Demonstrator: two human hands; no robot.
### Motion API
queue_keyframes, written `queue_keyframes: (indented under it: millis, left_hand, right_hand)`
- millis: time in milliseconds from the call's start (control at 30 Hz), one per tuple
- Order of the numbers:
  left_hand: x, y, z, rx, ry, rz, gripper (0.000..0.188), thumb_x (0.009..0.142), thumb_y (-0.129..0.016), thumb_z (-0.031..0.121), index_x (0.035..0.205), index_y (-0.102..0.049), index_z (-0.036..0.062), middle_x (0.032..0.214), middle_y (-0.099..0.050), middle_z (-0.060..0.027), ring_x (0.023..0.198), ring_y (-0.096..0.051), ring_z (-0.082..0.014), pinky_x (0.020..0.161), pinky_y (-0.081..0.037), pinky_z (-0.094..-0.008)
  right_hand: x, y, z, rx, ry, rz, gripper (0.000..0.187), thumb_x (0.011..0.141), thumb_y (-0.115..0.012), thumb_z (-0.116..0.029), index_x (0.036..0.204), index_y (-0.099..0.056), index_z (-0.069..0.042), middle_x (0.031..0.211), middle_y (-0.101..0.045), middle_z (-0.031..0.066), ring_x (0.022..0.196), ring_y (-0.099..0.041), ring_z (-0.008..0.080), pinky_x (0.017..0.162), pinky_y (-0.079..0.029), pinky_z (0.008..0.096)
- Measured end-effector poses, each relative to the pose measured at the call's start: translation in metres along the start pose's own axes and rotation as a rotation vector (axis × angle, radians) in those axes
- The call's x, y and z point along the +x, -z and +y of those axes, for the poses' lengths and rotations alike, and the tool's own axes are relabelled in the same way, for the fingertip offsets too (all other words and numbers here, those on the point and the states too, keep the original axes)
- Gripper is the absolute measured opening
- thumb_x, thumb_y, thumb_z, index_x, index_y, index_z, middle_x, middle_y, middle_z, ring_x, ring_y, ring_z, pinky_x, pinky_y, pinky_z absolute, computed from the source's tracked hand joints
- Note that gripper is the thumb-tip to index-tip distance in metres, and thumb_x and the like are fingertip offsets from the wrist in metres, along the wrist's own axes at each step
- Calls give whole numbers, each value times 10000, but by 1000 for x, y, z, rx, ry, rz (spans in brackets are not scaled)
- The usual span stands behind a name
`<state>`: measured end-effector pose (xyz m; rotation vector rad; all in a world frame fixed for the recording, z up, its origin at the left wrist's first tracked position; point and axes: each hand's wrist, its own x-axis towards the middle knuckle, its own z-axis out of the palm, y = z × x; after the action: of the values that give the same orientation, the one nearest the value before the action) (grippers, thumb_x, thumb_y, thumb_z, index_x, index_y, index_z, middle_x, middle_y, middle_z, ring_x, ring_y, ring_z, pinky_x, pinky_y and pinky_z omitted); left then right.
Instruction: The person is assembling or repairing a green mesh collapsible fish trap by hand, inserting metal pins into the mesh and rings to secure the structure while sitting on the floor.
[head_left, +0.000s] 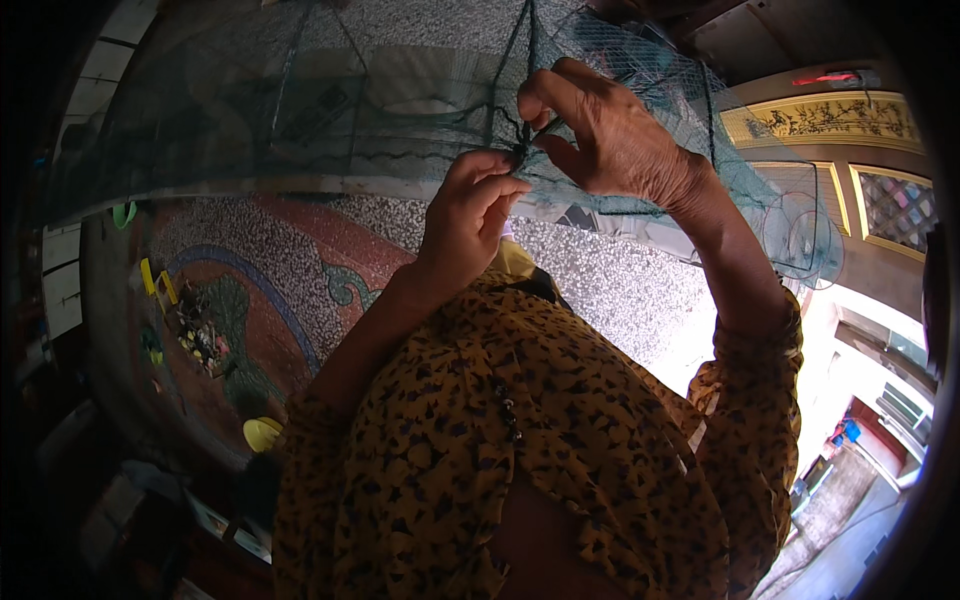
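Above a pebbled floor [620, 290], a green net [400, 130] spans the far side, before a wearer in a yellow patterned shirt [430, 430]. The left hand [465, 215] pinches its dark knot [519, 152]; just right, the right hand [615, 135] draws thumb and forefinger close, though shadow hides whether they grip anything.

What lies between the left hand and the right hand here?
The head view shows a dark bunched strand between the left hand and the right hand, at the green net; its exact form is too small to tell.
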<state>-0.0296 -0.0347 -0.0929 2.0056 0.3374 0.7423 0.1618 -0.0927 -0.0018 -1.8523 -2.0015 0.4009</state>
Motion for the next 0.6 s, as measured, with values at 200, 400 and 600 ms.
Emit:
queue_keyframes:
  millis: [200,400,600]
  left_hand:
    - [-16,-10,-8,-150,125,0,79,855,-647,45,931,-654,24,1132,-498,-118,1060,-561,-238,869,-500,-324]
    - [-16,-13,-11,-214,177,5,83,843,-662,39,918,-643,10,1177,-481,-111,1115,-540,-234,901,-489,-333]
    - [-17,-17,-19,-274,237,6,86,843,-663,43,917,-644,4,1190,-492,-115,1115,-540,-243,897,-478,-330]
  right_hand:
    - [-2,-35,5,163,267,198,212,720,-743,-54,909,-649,-75,892,-565,41,897,-576,215,754,-496,346]
    - [-2,-47,-4,108,272,206,200,703,-744,-133,882,-661,-101,914,-559,36,887,-564,222,757,-504,328]
    - [6,-48,-13,71,335,109,247,679,-751,-56,908,-657,-57,908,-532,58,896,-557,218,759,-506,321]
